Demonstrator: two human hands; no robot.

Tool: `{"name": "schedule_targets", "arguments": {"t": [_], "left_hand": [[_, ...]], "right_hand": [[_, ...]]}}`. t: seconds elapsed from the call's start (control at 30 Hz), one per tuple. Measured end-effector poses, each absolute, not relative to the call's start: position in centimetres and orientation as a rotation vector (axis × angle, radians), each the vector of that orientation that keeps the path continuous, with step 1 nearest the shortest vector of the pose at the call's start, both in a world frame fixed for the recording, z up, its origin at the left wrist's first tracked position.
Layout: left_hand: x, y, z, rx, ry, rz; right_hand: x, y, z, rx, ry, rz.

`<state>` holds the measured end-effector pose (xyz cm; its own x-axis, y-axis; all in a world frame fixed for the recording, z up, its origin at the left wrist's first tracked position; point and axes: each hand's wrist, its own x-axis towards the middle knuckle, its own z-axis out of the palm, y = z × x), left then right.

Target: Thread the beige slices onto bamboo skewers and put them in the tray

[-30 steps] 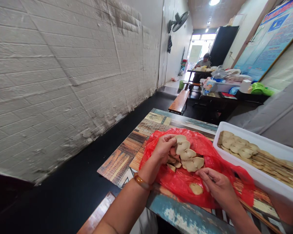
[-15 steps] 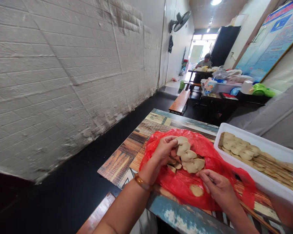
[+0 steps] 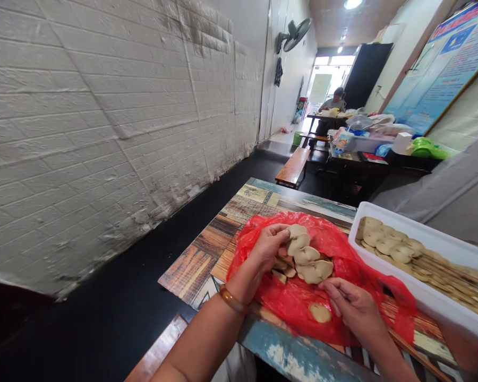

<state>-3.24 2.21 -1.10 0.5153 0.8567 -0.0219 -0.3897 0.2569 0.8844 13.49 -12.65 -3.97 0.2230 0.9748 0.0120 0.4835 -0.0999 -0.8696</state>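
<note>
Between my hands is a skewer of flat, round beige slices (image 3: 307, 254), overlapping in a slanting row above the red plastic bag (image 3: 279, 310). My left hand (image 3: 267, 245) is closed, thumb and fingers pinching the slice at the upper left end. At the lower right end, my right hand (image 3: 347, 298) is closed in a pinch; the stick itself is mostly hidden by slices and fingers. Loose slices (image 3: 283, 269) lie in the bag beneath the row. One single round slice (image 3: 320, 312) rests on the bag, left of my right hand.
A white plastic tray (image 3: 434, 309) of similar skewered slices stands to the right on the patchwork-patterned table (image 3: 207, 249). Thin sticks (image 3: 418, 356) lie by my right forearm. Beyond are a wooden bench (image 3: 295, 165), a cluttered table and a seated person (image 3: 336, 101). A brick-patterned wall (image 3: 123, 122) runs along the left.
Almost nothing differs. Both hands keep their grip on the skewer, and my right hand has shifted very slightly to the left.
</note>
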Motion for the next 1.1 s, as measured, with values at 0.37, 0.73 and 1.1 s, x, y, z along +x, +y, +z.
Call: {"name": "schedule_targets", "arguments": {"t": [0.37,0.73,1.1], "left_hand": [[-3.02,2.12,-0.89,1.095,0.693,1.003],[-2.93,2.21,-1.33,1.010,0.688,0.975],[-3.10,2.39,-1.37,0.801,0.624,0.916]], "right_hand": [[12.87,-12.68,-4.35,-1.674,-1.288,0.865],[12.78,-12.73,-4.01,-1.680,-1.291,0.901],[12.63,-12.62,-4.09,-1.681,-1.252,0.801]]}}
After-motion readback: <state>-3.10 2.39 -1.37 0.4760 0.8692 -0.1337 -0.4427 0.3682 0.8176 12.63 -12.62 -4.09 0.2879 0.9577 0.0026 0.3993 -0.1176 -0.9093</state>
